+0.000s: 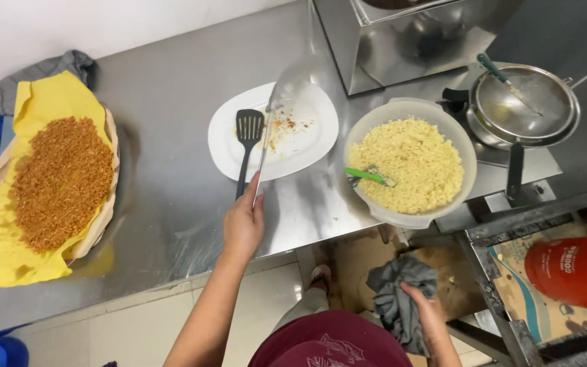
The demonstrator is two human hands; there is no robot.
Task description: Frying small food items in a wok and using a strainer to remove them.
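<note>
Steel counter [171, 109]: left hand [242, 224] grips one skimmer [276, 112], right hand [424, 309] clutches one rag [397, 299]

Bright even light, glare on steel counter [171, 102], sharp

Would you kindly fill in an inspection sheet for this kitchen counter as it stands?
Surface: steel counter, shiny.
Job's things: metal utensil and black slotted spatula over a smeared white plate; grey rag.
Clutter: bowl of pale crumbly food with green utensil; tray of brown granules on yellow paper; pan.
Hands: left hand grips the utensil handle; right hand holds the rag.
Cables: nothing seen.
Surroundings: red canister, tiled floor.
</note>
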